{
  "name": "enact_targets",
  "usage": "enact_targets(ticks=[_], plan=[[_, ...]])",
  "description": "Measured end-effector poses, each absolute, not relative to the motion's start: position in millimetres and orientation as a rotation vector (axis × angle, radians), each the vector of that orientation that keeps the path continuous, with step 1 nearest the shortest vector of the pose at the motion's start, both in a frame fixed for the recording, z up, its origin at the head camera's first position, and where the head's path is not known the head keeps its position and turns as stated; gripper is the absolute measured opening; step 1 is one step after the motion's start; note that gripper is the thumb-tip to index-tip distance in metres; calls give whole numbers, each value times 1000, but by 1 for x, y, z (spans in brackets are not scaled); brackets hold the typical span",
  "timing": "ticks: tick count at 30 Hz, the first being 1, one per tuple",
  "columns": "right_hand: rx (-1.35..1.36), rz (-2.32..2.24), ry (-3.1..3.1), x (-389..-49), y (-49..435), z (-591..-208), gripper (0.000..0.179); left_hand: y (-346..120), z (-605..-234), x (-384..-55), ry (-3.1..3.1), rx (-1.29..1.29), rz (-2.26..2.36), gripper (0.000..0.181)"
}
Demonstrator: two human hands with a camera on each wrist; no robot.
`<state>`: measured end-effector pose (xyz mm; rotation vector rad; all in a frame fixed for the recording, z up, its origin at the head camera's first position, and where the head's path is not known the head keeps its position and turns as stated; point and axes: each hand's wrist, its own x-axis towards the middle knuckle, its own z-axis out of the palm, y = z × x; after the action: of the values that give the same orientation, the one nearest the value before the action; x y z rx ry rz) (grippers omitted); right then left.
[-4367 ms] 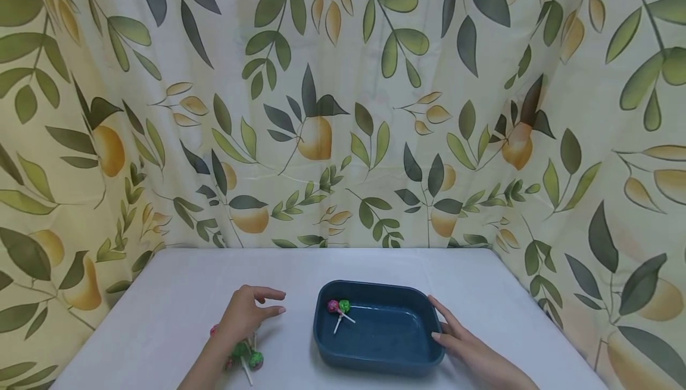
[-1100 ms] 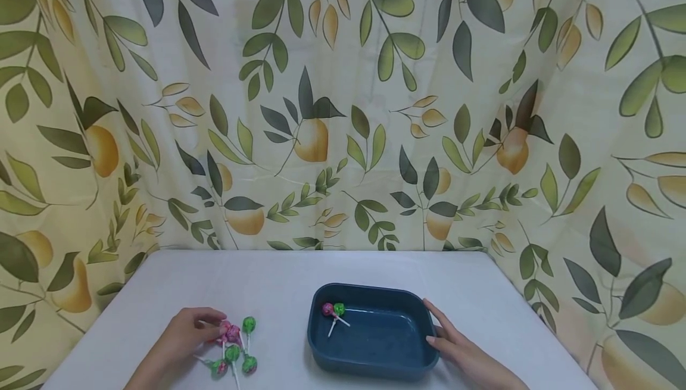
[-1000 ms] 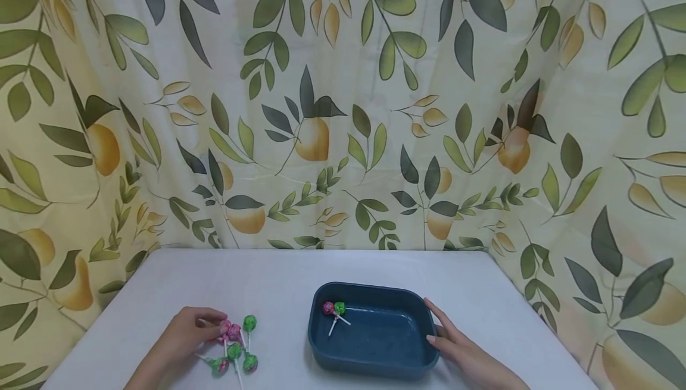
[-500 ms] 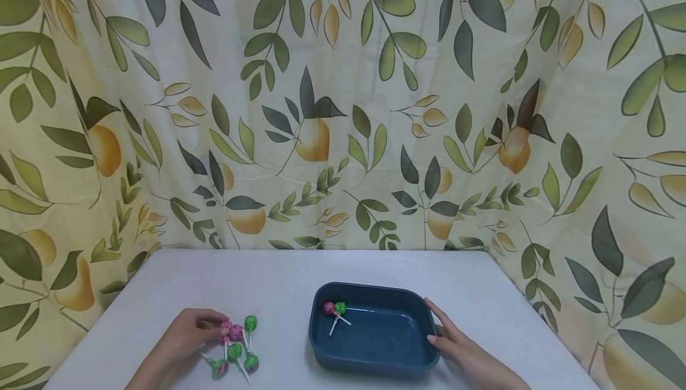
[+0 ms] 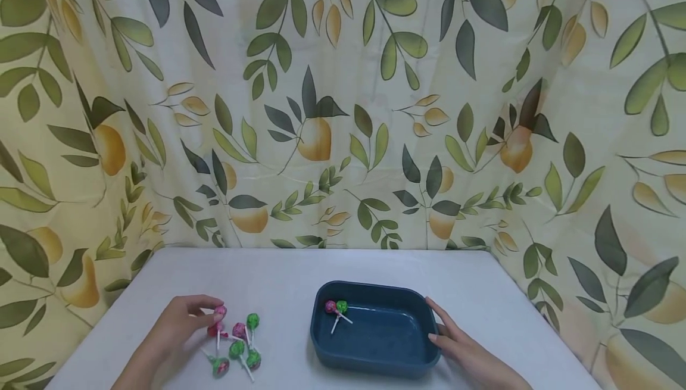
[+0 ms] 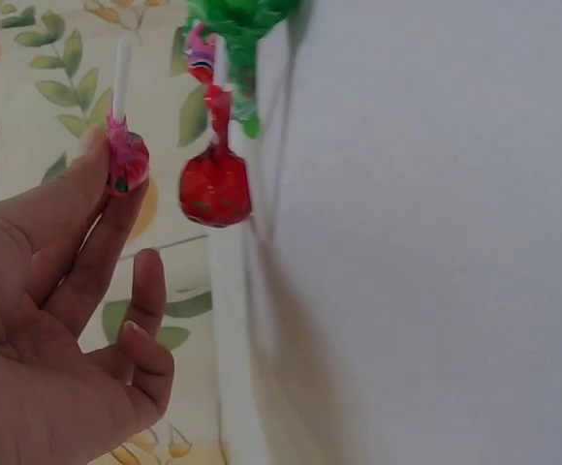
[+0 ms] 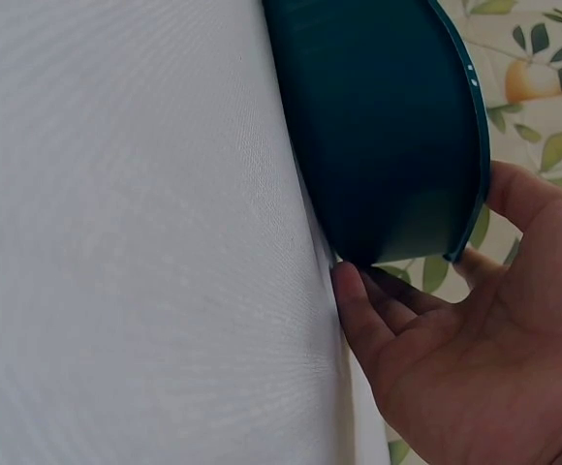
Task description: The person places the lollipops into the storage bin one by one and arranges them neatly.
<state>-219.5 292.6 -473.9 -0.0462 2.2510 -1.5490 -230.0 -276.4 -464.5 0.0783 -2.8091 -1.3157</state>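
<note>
Dim light casts faint, soft shadows.

Lollipops: nine in total. Inside the blue box (image 5: 375, 365), two: one pink lollipop (image 5: 330, 306) and one green lollipop (image 5: 341, 306). Outside the box, seven. Of these, one held pink lollipop (image 5: 221, 311) is between the fingers of the left hand (image 5: 182, 320); the other six are at the bench (image 5: 284, 283): four loose green lollipops (image 5: 253, 320) (image 5: 237, 349) (image 5: 253, 359) (image 5: 220, 367), one purple-pink lollipop (image 5: 239, 331) and one red lollipop (image 5: 213, 330). White sticks (image 5: 336, 324) in the box: two; those outside overlap, full count not obtainable. Boxes: one. Hands: two, the left and the right hand (image 5: 455, 339). Benches: one.
</note>
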Motion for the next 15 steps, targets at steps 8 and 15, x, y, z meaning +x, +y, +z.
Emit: enact_targets(ticks=[8, 15], plan=[[-56, -1552, 2251, -219, 296, -472, 77, -260, -450, -240, -2756, -63, -1362, 31], [5, -1536, 2257, -221, 293, -474, 79, -231, -436, -249, -2773, -74, -1398, 26]])
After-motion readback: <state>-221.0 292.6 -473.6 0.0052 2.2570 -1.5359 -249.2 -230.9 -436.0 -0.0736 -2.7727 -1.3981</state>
